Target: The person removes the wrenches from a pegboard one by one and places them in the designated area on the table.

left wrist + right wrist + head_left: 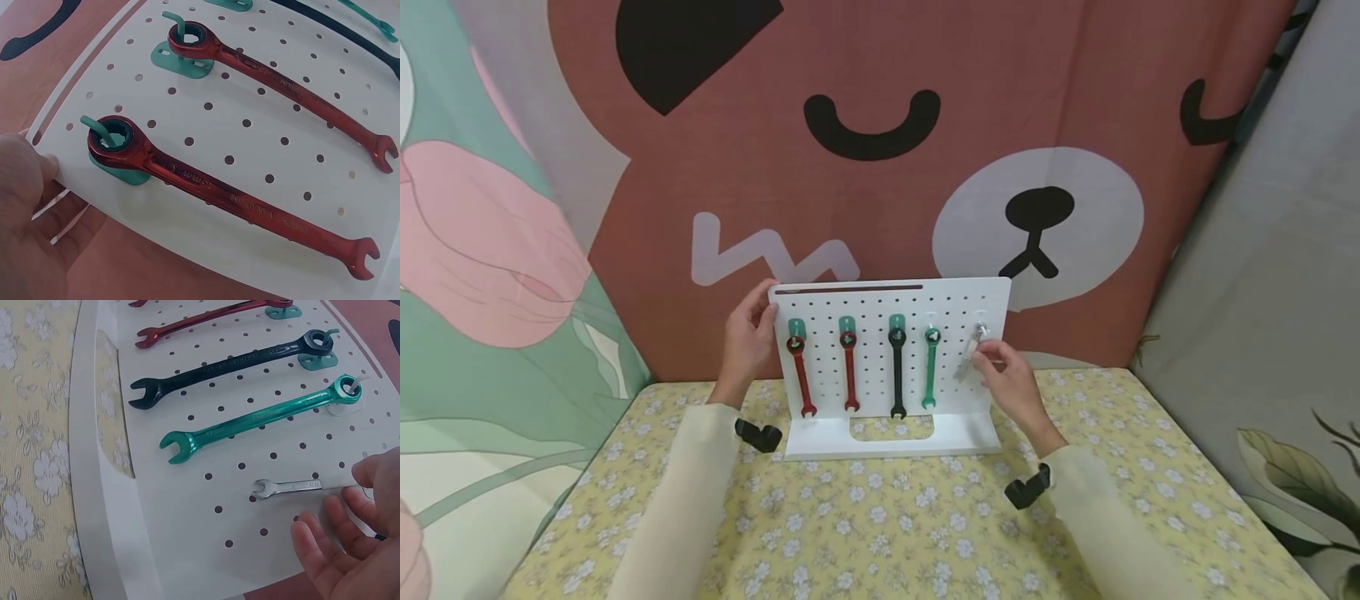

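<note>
A white pegboard stand (880,450) stands upright on the table. At its upper left edge my left hand (752,329) grips the board, thumb in front and fingers behind. My right hand (1011,383) pinches a small silver combination wrench (290,487) with a white middle part, near its upper end. This wrench hangs tilted at the right-hand hook (981,328); its ring end is partly hidden by the thumb in the right wrist view. Beside it hangs a green wrench (250,422), then a black wrench (231,365).
Two red wrenches, an outer one (219,190) and an inner one (281,81), hang from green hooks on the board's left half. A yellow flowered cloth (880,533) covers the table. Close behind the board hangs a curtain (880,200) with a bear print.
</note>
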The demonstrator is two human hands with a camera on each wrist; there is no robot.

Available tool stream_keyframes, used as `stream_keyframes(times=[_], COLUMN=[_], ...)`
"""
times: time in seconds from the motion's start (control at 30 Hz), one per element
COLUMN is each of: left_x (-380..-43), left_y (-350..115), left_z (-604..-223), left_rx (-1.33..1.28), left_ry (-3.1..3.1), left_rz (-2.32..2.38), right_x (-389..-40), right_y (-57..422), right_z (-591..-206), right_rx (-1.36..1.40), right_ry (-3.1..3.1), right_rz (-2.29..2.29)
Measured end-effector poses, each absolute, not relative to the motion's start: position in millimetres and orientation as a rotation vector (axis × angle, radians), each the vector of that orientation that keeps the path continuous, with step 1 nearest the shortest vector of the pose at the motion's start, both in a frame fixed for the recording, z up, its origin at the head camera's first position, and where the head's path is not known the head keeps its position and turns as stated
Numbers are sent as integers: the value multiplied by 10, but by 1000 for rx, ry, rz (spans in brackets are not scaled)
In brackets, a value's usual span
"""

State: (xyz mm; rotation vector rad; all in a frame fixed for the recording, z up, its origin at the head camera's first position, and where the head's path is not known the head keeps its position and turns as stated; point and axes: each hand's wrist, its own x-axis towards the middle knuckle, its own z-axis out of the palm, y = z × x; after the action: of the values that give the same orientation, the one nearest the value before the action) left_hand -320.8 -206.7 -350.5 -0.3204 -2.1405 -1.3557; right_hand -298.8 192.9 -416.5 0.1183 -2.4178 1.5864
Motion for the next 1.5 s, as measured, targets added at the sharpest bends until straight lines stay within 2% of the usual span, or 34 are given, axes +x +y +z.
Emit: stream_keyframes(times=[0.6, 1.5], left_x=[-3210, -3204], left_y=[-2088, -2041], left_z=[-3533, -3558], left_rx=[-276, -297], left_ry=[-2116, -2082], left_rz=[-1376, -1354], right_x=[-2954, -2681], right_y=[1848, 2109], right_z=[-4166, -3962], right_rx=[137, 225], right_ry=[-2303, -2299], right_rz=[1780, 1986])
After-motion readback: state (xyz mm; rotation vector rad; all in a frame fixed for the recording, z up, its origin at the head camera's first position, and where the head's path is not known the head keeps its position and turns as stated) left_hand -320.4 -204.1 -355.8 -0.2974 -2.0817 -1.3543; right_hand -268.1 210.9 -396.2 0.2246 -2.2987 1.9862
